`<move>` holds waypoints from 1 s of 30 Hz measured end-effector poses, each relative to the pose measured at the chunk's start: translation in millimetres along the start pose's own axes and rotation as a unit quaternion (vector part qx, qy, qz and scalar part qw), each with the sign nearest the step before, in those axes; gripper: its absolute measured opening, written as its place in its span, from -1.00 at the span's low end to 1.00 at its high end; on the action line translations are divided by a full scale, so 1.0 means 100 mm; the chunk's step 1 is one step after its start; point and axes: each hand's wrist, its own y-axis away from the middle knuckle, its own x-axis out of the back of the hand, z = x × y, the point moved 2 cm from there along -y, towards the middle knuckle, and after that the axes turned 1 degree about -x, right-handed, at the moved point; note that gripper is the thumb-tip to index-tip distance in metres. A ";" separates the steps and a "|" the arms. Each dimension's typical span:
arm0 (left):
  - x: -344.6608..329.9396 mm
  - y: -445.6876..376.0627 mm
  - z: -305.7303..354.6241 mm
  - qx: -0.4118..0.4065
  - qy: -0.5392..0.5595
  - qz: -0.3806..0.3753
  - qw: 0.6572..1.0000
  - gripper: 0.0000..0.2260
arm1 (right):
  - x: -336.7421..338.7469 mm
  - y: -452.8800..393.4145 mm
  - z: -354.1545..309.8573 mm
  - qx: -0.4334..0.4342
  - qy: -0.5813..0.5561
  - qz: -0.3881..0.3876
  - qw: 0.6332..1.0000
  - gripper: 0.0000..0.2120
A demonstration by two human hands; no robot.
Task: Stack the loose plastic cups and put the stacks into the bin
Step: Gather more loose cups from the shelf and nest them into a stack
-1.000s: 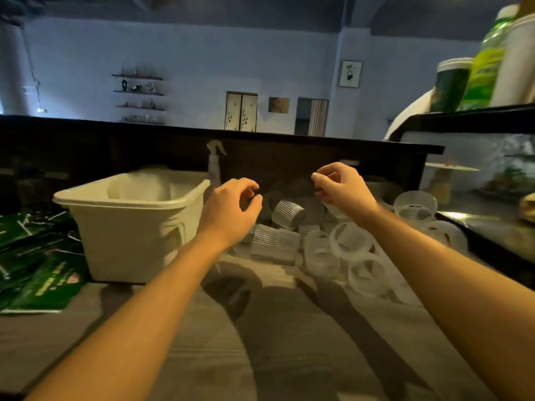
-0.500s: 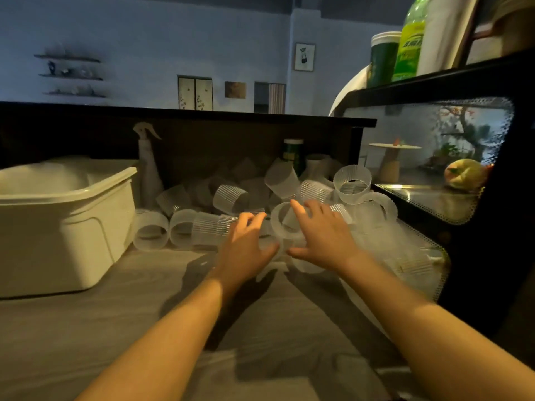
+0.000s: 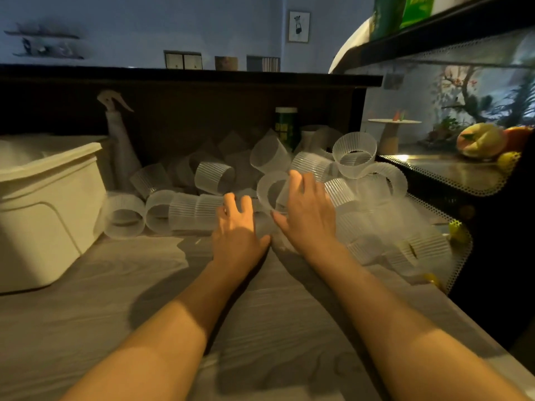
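Centre frame, pile's near edge | my right hand (image 3: 307,211) spread, fingertips on a sideways ribbed cup (image 3: 270,195), mouth facing me | left hand (image 3: 237,230) open, just left, nothing held | bin (image 3: 55,198) far left.

Two bare forearms come up from the lower edge of the head view, one on each side, and each ends in a bare hand: the left hand (image 3: 236,227) and the right hand (image 3: 307,211). No sleeve, cuff or glove covers either arm as far back as the frame reaches; both are uncovered from the bottom edge to the fingertips. Neither wrist carries a watch, strap or bracelet, and no ring shows on any finger that can be seen. The fingernails look short and plain. The room is dim, with warm light falling on parts of both arms, so finer surface detail cannot be made out.
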 end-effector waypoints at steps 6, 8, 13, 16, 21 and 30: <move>0.08 0.02 -0.03 -0.009 0.079 0.054 0.995 -0.32 | 0.11 -0.03 0.01 -0.023 -0.167 0.033 0.985 -0.24; 0.17 0.01 -0.07 0.014 0.146 0.060 0.987 -0.31 | 0.16 -0.03 0.05 -0.023 -0.211 0.051 0.976 -0.25; 0.44 -0.01 -0.20 0.083 0.357 0.080 0.927 -0.48 | 0.29 0.03 0.09 -0.024 -0.246 0.075 0.966 -0.26; 0.61 -0.06 -0.17 0.102 0.441 0.115 0.884 -0.50 | 0.31 0.07 0.02 0.005 -0.212 0.036 0.977 -0.18; 0.79 -0.07 -0.07 0.048 0.480 0.126 0.867 -0.50 | 0.32 0.13 -0.08 0.056 -0.120 -0.011 0.991 -0.07; 0.78 -0.07 0.02 0.087 0.587 0.123 0.795 -0.67 | 0.32 0.18 -0.09 0.054 -0.123 -0.016 0.991 -0.19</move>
